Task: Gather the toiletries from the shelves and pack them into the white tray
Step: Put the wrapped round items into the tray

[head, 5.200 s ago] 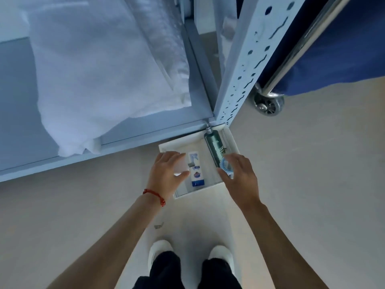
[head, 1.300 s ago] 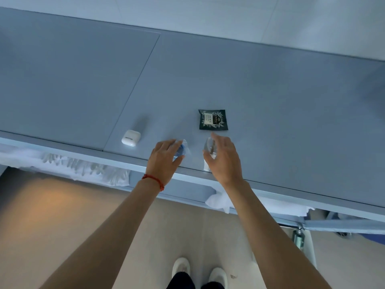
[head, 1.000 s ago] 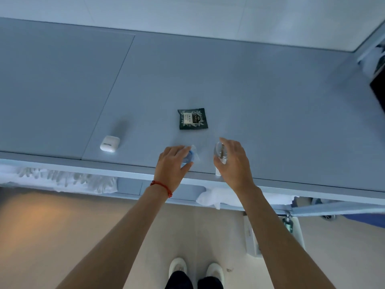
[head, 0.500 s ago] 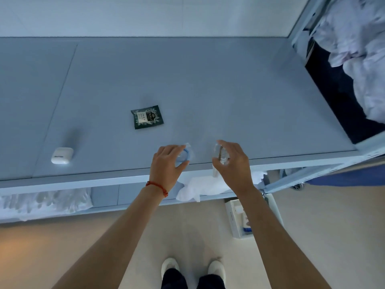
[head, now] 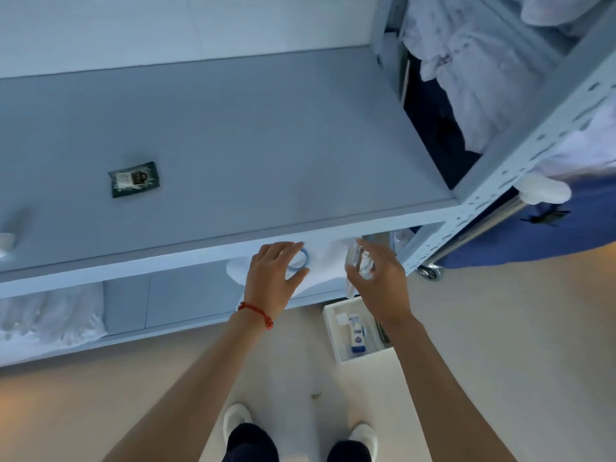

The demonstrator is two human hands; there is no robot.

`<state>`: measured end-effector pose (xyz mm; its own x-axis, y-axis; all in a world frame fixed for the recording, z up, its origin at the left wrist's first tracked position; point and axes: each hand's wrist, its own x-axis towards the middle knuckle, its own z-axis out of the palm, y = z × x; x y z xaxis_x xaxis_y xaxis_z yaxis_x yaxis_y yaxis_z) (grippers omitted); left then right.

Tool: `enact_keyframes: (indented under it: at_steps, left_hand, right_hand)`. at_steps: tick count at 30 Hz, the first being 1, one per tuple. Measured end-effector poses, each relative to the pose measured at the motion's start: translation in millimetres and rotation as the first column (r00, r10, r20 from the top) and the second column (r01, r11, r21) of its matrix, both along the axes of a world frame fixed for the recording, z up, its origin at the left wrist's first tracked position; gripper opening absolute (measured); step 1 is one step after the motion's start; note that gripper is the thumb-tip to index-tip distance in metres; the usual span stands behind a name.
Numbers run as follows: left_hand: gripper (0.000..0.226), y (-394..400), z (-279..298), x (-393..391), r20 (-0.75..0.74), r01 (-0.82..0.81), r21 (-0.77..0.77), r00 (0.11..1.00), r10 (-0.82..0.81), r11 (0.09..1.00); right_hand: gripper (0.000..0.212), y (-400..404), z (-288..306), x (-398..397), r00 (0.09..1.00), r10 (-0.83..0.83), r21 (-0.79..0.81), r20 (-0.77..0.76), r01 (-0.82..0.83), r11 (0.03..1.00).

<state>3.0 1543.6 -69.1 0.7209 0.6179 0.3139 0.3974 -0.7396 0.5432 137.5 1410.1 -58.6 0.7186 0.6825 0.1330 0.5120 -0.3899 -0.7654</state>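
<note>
The left hand [head: 273, 271] holds a blue ring [head: 299, 263]; the right hand [head: 378, 278] grips a clear packet [head: 357, 261], both at the shelf's [head: 266, 161] front edge. The dark sachet's [head: 136, 179] print is unreadable. The white tray [head: 331, 331] sits on open floor [head: 500, 345] below, holding a blue-and-white tube [head: 356, 332].

Blue ring [head: 299, 263] in left hand [head: 271, 275]; clear packet [head: 359, 265] in right hand [head: 380, 285]; white tray [head: 331, 331] on floor.

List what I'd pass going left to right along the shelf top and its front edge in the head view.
White case → dark sachet → left hand holding a blue ring → right hand holding a clear packet.
</note>
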Motion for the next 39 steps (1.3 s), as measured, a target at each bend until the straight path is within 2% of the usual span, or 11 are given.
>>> enact_keyframes:
  at_steps: [6, 12, 17, 21, 27, 31, 35, 39]
  left_hand:
    - [0.042, -81, -40, 55, -0.056, 0.058, -0.044, 0.997, -0.061, 0.997]
    - [0.042, -113, -109, 92, -0.122, 0.145, -0.083, 0.981, -0.154, 0.986]
    - [0.044, -118, -212, 105, -0.229, 0.215, -0.135, 0.943, -0.241, 0.967]
    - [0.044, -115, -312, 109, -0.292, 0.245, -0.164, 0.913, -0.284, 0.956]
    - [0.044, -109, -454, 122, -0.299, 0.284, -0.180, 0.896, -0.327, 0.942]
    - [0.042, -105, -547, 131, -0.286, 0.304, -0.157, 0.897, -0.338, 0.940]
    - [0.042, -97, -611, 138, -0.282, 0.325, -0.123, 0.895, -0.347, 0.938]
    - [0.041, -87, -650, 145, -0.243, 0.310, -0.139, 0.910, -0.335, 0.941]
  right_hand:
    - [0.040, -78, -35, 56, 0.999, -0.046, -0.075, -0.029, 0.043, 0.996]
    - [0.043, -119, -106, 82, 0.989, -0.122, -0.148, -0.080, 0.109, 0.983]
    - [0.046, -140, -205, 88, 0.967, -0.205, -0.210, -0.154, 0.171, 0.963]
    - [0.045, -140, -301, 88, 0.965, -0.198, -0.243, -0.173, 0.153, 0.958]
    - [0.045, -131, -450, 89, 0.965, -0.171, -0.256, -0.199, 0.117, 0.960]
    - [0.045, -118, -555, 90, 0.979, -0.126, -0.261, -0.158, 0.082, 0.962]
    - [0.047, -105, -629, 94, 0.991, -0.078, -0.284, -0.111, 0.044, 0.958]
    - [0.048, -99, -673, 100, 0.999, -0.030, -0.344, -0.022, 0.021, 0.939]
